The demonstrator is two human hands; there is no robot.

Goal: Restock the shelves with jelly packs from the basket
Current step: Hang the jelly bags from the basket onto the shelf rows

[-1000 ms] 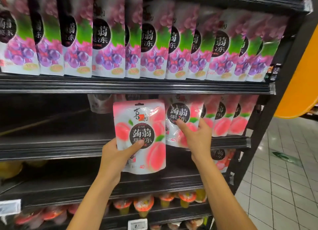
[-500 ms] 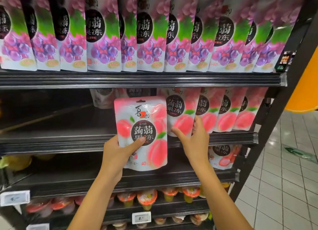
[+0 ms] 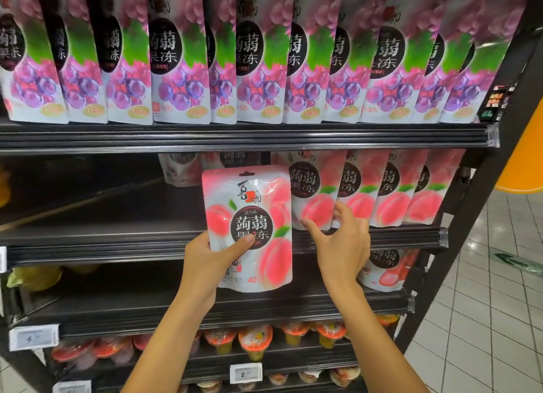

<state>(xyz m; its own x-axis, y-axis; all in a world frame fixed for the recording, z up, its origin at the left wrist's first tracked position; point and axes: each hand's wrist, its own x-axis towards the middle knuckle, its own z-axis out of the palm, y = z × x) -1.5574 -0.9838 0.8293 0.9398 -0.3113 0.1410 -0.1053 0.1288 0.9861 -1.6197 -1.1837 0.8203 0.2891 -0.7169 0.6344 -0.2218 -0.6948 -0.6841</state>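
My left hand grips a pink peach jelly pack by its lower left corner and holds it upright in front of the middle shelf. A row of peach jelly packs stands on the right part of that shelf. My right hand hovers with spread fingers just before the leftmost standing pack, fingertips near its lower edge, holding nothing. The basket is out of view.
Purple grape jelly packs fill the top shelf. The middle shelf's left half is bare, with a few packs far back. One pack lies on the shelf below. Jelly cups line the lower shelves. White tiled floor lies at right.
My right hand has let go of the leftmost standing peach pack and opened, drawing back slightly. The left hand keeps holding its pack; the camera view has shifted a little closer.
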